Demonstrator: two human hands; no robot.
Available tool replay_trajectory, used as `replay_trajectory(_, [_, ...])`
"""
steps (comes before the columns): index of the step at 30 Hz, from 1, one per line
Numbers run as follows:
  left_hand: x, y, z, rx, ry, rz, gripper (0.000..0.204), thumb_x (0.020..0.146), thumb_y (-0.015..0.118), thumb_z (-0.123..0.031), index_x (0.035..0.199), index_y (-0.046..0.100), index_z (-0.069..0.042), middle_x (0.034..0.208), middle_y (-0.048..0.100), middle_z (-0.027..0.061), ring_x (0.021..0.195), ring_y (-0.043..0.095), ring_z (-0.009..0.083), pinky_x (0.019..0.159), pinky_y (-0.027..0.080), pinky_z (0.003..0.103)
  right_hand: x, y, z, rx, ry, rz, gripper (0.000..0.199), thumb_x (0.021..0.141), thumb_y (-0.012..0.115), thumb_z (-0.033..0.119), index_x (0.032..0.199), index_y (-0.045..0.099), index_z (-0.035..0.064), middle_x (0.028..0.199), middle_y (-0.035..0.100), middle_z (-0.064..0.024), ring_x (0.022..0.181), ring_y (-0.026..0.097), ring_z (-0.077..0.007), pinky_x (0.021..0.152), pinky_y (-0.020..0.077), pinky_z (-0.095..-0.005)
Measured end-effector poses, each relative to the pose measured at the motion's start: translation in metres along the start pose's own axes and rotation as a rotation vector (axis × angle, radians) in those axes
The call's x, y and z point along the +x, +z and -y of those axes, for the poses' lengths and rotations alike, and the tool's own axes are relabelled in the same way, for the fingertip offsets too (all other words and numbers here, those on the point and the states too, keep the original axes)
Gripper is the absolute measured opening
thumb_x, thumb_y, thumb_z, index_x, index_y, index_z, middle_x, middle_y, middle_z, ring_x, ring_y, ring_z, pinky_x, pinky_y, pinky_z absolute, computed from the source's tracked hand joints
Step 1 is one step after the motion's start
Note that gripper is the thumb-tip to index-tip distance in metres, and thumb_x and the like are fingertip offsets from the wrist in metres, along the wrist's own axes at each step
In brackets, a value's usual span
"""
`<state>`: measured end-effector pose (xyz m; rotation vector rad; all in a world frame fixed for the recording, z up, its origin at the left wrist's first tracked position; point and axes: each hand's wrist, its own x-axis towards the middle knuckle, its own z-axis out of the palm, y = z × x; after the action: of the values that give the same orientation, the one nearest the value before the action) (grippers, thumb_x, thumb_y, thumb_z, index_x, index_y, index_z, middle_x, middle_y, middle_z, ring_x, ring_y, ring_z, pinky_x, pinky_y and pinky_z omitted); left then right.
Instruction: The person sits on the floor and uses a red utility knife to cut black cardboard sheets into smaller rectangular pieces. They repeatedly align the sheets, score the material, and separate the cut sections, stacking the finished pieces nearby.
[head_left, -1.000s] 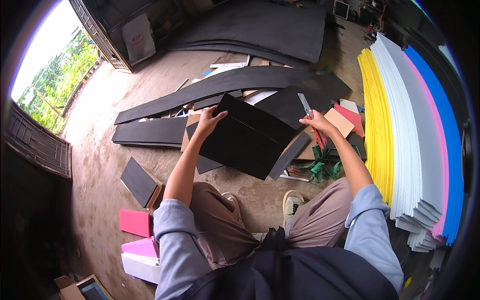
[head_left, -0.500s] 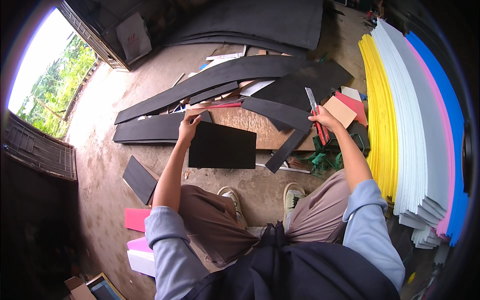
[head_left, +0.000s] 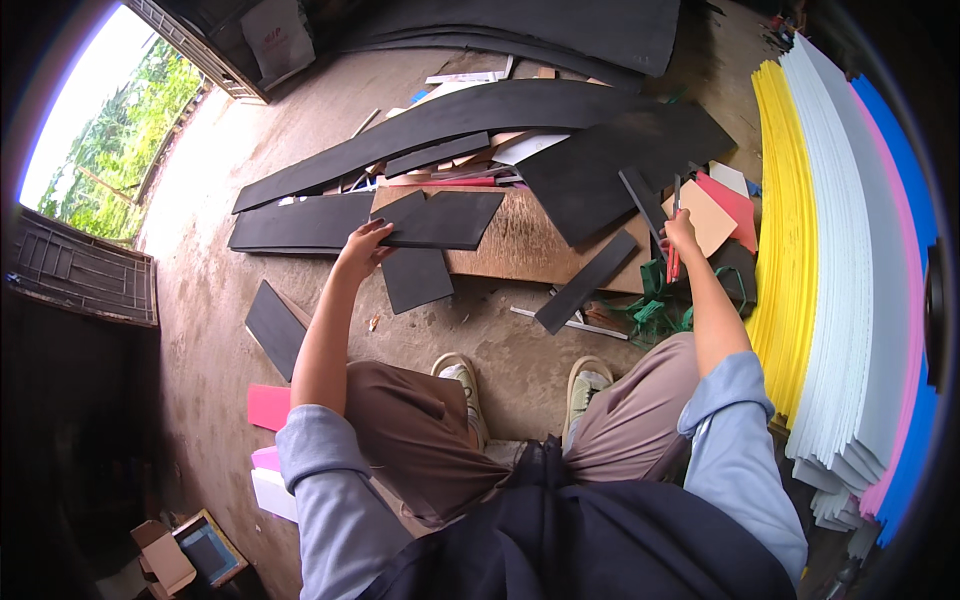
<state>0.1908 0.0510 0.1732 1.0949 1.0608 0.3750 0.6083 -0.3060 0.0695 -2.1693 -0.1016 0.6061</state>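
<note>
My left hand (head_left: 365, 247) grips the left end of a dark foam board piece (head_left: 445, 222), tilted over the wooden board (head_left: 500, 228). Just below it a smaller black piece (head_left: 417, 282) overhangs the board's near edge. My right hand (head_left: 681, 236) is closed round a red-handled utility knife (head_left: 673, 266), its blade pointing away from me. A narrow black strip (head_left: 642, 205) is right beside that hand; whether they touch I cannot tell. Another black strip (head_left: 588, 282) lies slanted across the board's near edge.
Long black sheets (head_left: 430, 130) and mixed offcuts are heaped beyond the board. Tall stacks of yellow (head_left: 785, 250), pale blue, pink and blue sheets stand at right. Green twine (head_left: 655, 305) lies near my right knee. Coloured pieces (head_left: 270, 405) and an open carton (head_left: 165, 560) sit at left.
My left hand has moved forward with the dark piece, which now tilts flatter. My right hand with the knife has shifted right. The broad black piece near it is gone from its place; a narrow strip shows there.
</note>
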Motion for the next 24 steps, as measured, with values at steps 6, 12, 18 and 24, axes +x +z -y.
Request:
replay_trajectory(6, [-0.024,-0.022,0.007,-0.125,0.031,-0.062,0.047,0.083,0.054,-0.001,0.128,0.037,-0.005,0.110,0.051,0.0115,0.092,0.057,0.0174,0.077,0.052,0.025,0.000,0.127,0.066,-0.607,-0.571,0.317,0.039,0.072,0.048,0.009,0.108,0.041,-0.0017,0.109,0.048,-0.0296,0.106,0.046,-0.0411,0.088,0.0391,-0.0415])
replay_trajectory(12, [-0.070,-0.048,0.067,-0.222,0.142,-0.124,0.049,0.082,0.053,0.003,0.126,0.041,-0.016,0.119,0.044,0.0045,0.097,0.052,0.0109,0.079,0.049,0.023,-0.015,0.227,0.061,-0.728,-0.744,0.494,0.043,0.069,0.060,0.001,0.108,0.041,-0.0009,0.110,0.043,-0.0250,0.103,0.047,-0.0405,0.087,0.0411,-0.0435])
replay_trajectory(18, [-0.093,-0.055,0.141,-0.381,0.156,-0.285,0.049,0.083,0.050,0.004,0.126,0.036,-0.017,0.130,0.035,0.0063,0.107,0.046,0.0130,0.085,0.046,0.026,-0.045,0.271,0.055,-0.794,-0.965,0.370,0.035,0.074,0.052,-0.001,0.107,0.039,-0.0029,0.106,0.041,-0.0228,0.101,0.047,-0.0402,0.084,0.0431,-0.0454])
replay_trajectory(24, [-0.079,-0.040,0.169,-0.541,0.247,-0.315,0.047,0.083,0.048,0.005,0.124,0.036,-0.017,0.131,0.032,0.0048,0.111,0.043,0.0137,0.089,0.044,0.027,-0.038,0.285,0.045,-0.905,-0.967,0.315,0.049,0.077,0.052,0.004,0.120,0.031,-0.0050,0.114,0.033,-0.0258,0.103,0.042,-0.0436,0.089,0.0395,-0.0479])
